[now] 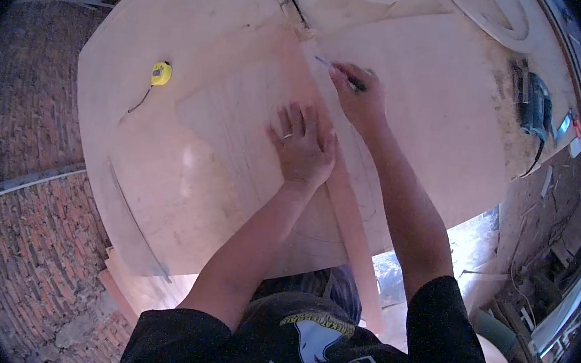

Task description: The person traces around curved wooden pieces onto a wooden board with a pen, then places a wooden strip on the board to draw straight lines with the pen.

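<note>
A long, narrow wooden strip [350,212] runs lengthwise over a pale wooden sheet [437,112], from the upper middle down toward my body. My left hand [302,144] lies on the strip and the board beside it, palm down with its fingers spread, a ring on one finger. Just right of the strip's upper part, my right hand [358,93] is closed around a thin, dark pen [356,83], its tip pointing up and left near the strip's edge. Faint curved lines show on the board around the strip.
A yellow tape measure [161,73] sits at the left. On the right is a teal power tool [537,107] with a cord. A curved wooden piece [518,35] lies at the upper right. Beyond the board's left edge is a brick surface [25,247].
</note>
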The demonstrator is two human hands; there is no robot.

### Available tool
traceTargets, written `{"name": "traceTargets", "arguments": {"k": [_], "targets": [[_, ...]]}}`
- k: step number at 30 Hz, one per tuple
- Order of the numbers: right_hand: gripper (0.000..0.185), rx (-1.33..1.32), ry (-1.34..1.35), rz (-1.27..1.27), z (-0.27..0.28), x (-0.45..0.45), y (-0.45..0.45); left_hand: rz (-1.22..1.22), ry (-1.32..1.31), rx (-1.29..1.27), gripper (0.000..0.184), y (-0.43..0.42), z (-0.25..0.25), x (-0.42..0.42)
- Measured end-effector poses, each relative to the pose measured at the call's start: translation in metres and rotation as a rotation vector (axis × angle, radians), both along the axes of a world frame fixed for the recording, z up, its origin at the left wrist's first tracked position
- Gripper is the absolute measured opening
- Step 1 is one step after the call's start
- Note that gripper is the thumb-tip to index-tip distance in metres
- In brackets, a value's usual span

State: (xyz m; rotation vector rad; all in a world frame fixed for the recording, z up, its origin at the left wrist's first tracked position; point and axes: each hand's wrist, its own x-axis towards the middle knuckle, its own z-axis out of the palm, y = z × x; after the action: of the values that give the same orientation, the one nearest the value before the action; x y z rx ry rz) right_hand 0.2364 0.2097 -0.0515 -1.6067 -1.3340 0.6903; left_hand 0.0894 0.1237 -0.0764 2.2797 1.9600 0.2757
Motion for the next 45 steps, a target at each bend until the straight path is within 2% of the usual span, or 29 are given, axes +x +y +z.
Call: {"name": "traceTargets", "arguments": {"k": [6, 9, 12, 14, 21, 24, 29, 42, 45], "targets": [[0.030, -0.086, 0.045, 0.019, -0.022, -0.021, 0.045, -0.009, -0.005, 0.006, 0.071, -0.001, -0.001, -0.001], [0.028, 0.003, -0.062, 0.012, -0.022, -0.025, 0.052, -0.013, -0.008, 0.021, 0.070, 0.001, 0.000, 0.000], [0.026, 0.005, -0.018, 0.129, -0.013, -0.018, 0.055, -0.018, 0.011, 0.013, 0.068, 0.001, 0.002, 0.000], [0.025, 0.038, -0.111, 0.108, -0.018, -0.016, 0.056, -0.014, 0.011, 0.041, 0.067, 0.000, 0.000, 0.001], [0.024, -0.081, -0.069, 0.120, 0.003, -0.014, 0.045, 0.005, 0.022, 0.047, 0.068, 0.001, -0.006, 0.002], [0.024, -0.021, -0.204, 0.123, 0.016, -0.010, 0.029, -0.005, 0.058, 0.035, 0.068, 0.001, -0.009, 0.003], [0.026, -0.051, -0.168, 0.122, 0.000, -0.009, 0.025, -0.015, 0.088, 0.048, 0.068, 0.000, -0.005, 0.002], [0.024, -0.104, -0.187, 0.118, 0.008, -0.007, 0.016, 0.000, 0.077, 0.022, 0.067, 0.001, -0.011, 0.003], [0.025, -0.052, -0.187, 0.100, 0.000, -0.008, 0.018, 0.002, 0.088, 0.030, 0.067, 0.000, -0.012, 0.003]]}}
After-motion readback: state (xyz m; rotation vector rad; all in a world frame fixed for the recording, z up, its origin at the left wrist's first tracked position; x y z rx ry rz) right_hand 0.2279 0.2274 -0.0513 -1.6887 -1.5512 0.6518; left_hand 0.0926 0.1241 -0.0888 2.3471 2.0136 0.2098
